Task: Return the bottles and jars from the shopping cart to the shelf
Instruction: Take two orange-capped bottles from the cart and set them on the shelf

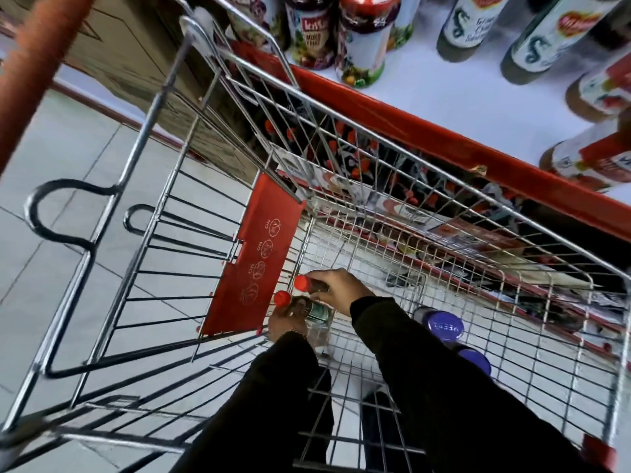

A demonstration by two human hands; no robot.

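Both my hands reach down into the wire shopping cart [403, 206]. My right hand [336, 290] is closed around a small red-capped bottle [304, 283] near the red child-seat flap. My left hand [285, 322] grips a second red-capped bottle [300, 307] with a green label, just below the first. Two jars with blue lids [445, 326] [474, 360] lie on the cart floor to the right of my arms. The shelf [444, 93], white with a red front edge, runs along the upper right.
Jam jars [309, 32] and green sauce bottles [543, 39] stand on the shelf, with red-labelled bottles [594, 155] further right. A lower shelf of red-capped bottles [345, 145] shows through the cart's mesh. Cardboard boxes [136, 63] sit beyond the cart; tiled floor [61, 148] lies left.
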